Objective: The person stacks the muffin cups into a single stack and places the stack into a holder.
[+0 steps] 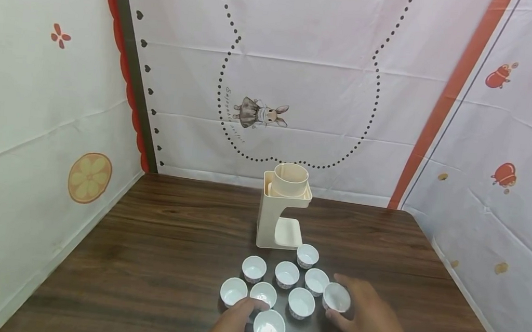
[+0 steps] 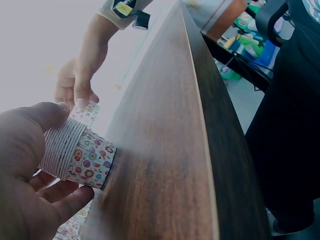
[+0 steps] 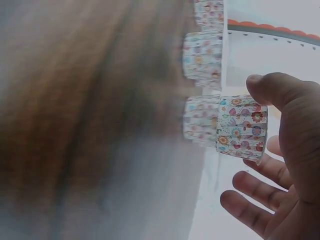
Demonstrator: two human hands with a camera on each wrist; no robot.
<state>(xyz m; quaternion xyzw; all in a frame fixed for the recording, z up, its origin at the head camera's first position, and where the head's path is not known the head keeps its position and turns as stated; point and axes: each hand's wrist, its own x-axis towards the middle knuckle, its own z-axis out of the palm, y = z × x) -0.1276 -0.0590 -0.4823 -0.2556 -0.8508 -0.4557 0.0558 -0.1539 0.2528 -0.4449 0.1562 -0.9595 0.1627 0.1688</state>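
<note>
Floral-printed paper baking cups stand open side up on the table. My left hand (image 1: 233,324) grips a nested stack of baking cups (image 2: 91,159), its many white rims showing between thumb and fingers. From above, only the white inside of the stack's top cup (image 1: 269,329) shows. At the right end of the group, my right hand (image 1: 371,314) holds a single baking cup (image 3: 242,126) between thumb and fingers. Beside it sits another cup (image 1: 317,281); more cups (image 1: 301,303) stand between the two hands.
A cream dispenser-like stand (image 1: 268,218) with a round cylinder on top rises behind the cups. Patterned white cloth (image 1: 300,85) surrounds the dark wood table (image 1: 169,262) at the back and sides. The table's front edge (image 2: 200,105) shows in the left wrist view.
</note>
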